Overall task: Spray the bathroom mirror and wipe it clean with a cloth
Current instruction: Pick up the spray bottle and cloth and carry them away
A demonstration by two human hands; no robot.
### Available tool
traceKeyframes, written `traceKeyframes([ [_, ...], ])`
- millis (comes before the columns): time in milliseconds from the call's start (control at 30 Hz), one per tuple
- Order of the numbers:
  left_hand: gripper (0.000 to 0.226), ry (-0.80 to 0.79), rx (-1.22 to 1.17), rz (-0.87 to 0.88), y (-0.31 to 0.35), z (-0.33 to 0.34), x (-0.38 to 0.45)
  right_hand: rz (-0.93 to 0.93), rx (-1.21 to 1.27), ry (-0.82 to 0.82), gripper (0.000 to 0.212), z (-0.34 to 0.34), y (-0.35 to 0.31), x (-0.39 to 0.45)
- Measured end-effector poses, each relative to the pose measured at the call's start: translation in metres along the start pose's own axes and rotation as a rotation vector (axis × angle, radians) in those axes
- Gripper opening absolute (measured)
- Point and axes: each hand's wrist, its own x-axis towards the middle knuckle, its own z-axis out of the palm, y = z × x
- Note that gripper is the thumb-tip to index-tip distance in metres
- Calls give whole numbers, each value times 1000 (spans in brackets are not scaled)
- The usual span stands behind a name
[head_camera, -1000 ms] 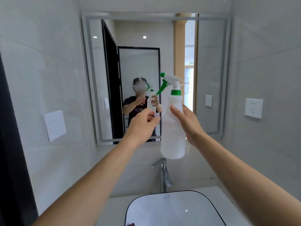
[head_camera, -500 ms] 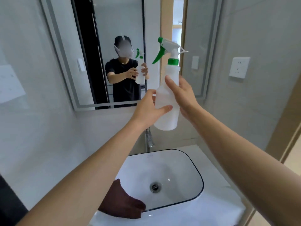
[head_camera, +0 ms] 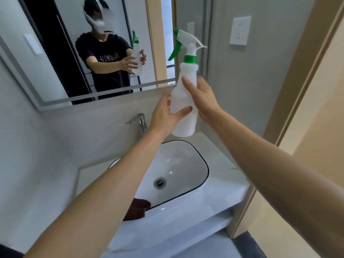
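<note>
Here both hands (head_camera: 202,97) grip white spray bottle (head_camera: 184,101) above basin (head_camera: 202,164).

White vanity counter (head_camera: 219,190), inset black-rimmed basin (head_camera: 203,164), dark cloth (head_camera: 136,209) on front edge

Both bare forearms stretched forward from the lower corners of the frame, converging just right of centre in its upper half. Left hand (head_camera: 165,116) turned palm-right, thumb laid across the front of the spray bottle (head_camera: 184,101), fingers hidden behind it. Right hand (head_camera: 202,97) higher, wrapped round the bottle's right side, thumb pointing up along its body.
</note>
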Motion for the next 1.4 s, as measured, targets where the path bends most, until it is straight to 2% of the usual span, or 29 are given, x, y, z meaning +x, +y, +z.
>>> traceKeyframes([
  [167, 62, -108, -118, -28, -13, 30, -16, 111, 107, 31, 64, -41, 27, -30],
  [367, 70, -366, -228, -53, -38, 73, -52, 315, 136, 227, 81, -80, 82, -101],
  [533, 65, -600, -207, -47, -74, 105, -103, 330, 137, 478, 81, -89, 112, -178],
  [600, 62, -684, -179, -39, -87, 115, -127, 348, 120, 525, 80, -87, 130, -210],
  [767, 60, -794, -76, -56, -129, 135, -184, 360, 155, 666, 46, -85, 180, -280],
  [833, 61, -832, -29, -48, -151, 149, -203, 381, 177, 722, 45, -85, 201, -302],
  [967, 60, -880, -2, -46, -202, 177, -241, 451, 280, 820, 47, -87, 258, -338],
  [1033, 57, -882, -23, -65, -233, 193, -260, 491, 300, 874, 56, -91, 294, -350],
  [1067, 56, -871, -39, -93, -250, 202, -270, 511, 302, 889, 60, -94, 316, -355],
  [1167, 52, -814, -75, -178, -308, 229, -296, 520, 308, 904, 51, -98, 379, -371],
  [1300, 49, -739, -40, -153, -390, 254, -321, 581, 326, 909, 68, -96, 470, -389],
  [1333, 49, -720, -26, -144, -409, 258, -327, 598, 339, 901, 67, -95, 490, -393],
  [1400, 48, -679, 9, -118, -448, 267, -337, 601, 350, 861, 49, -96, 529, -401],
])
